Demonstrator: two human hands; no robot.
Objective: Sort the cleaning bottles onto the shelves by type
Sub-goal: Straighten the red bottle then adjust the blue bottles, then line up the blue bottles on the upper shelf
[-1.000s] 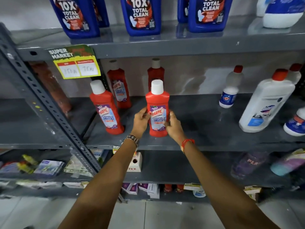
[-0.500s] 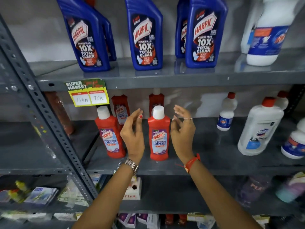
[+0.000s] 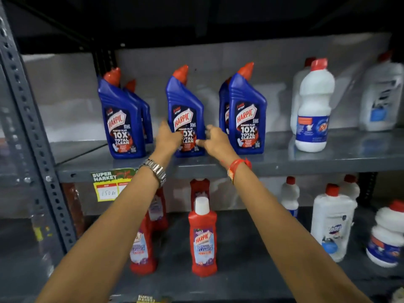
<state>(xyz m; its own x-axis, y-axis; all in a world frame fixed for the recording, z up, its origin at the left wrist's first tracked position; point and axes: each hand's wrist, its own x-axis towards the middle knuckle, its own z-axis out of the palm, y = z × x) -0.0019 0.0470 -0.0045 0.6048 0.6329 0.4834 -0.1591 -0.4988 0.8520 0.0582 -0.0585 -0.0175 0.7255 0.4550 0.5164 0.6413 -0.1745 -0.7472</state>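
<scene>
1. Middle blue bottle [image 3: 185,114]: it is standing upright on the upper shelf [image 3: 306,159], long axis vertical, label facing you, red angled cap [image 3: 181,73] leaning toward your right.
2. Your left hand [image 3: 167,138]: it is reaching to the bottle's lower left side, fingers overlapping the label edge. Motion blur is hiding whether they are pressing on it or only beside it.
3. Your right hand [image 3: 215,142]: it is sitting at the bottle's lower right, fingers spread and loosely curled, fingertips at the bottle's edge. You are not showing a firm clasp; contact cannot be told.
4. Left blue bottle [image 3: 122,121] and right blue bottle [image 3: 248,114]: both are standing upright on either side, each with another blue one behind it.
5. White bottle [image 3: 314,106]: it is standing upright on the same shelf, well to the right.
6. Red bottle [image 3: 203,237]: it is standing upright with a white cap on the lower shelf [image 3: 251,281], between your forearms.
7. Wristwatch [image 3: 155,169]: you are wearing it on your left wrist.
</scene>
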